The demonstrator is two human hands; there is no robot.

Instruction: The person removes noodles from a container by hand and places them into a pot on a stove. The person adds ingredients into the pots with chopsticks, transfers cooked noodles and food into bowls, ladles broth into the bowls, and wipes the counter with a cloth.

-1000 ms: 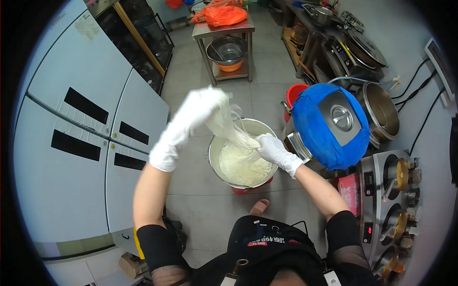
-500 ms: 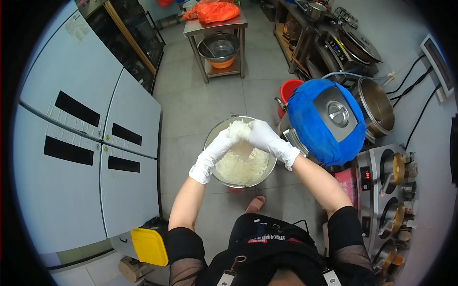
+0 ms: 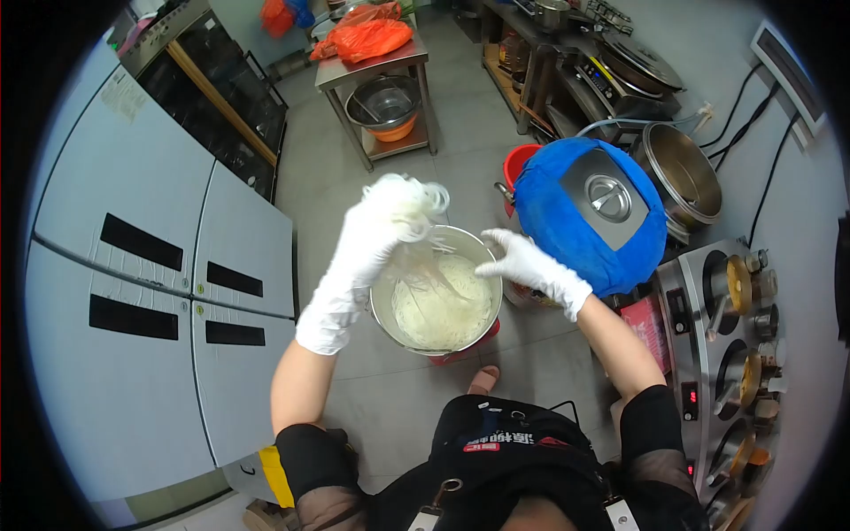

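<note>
White gloves cover both of my hands. My left hand, raised above the far left side of a metal bucket, is closed round a bundle of white noodles. Looped ends stick out past the fingers, and loose strands trail down toward the bucket. More pale noodles fill the bucket, apparently in cloudy liquid. At the bucket's right rim, my right hand holds nothing, its thumb and fingers spread. Whether its thumb touches the rim I cannot tell.
A large container with a blue cover and steel lid stands close on the right. Behind it are a red bucket and a steel pot. Burners with pans line the right wall; fridge doors border the left. A steel table stands ahead.
Both hands were together over the bucket at the noodles. My left hand has lifted them up and to the left, while my right hand has let go and moved right, opening.
</note>
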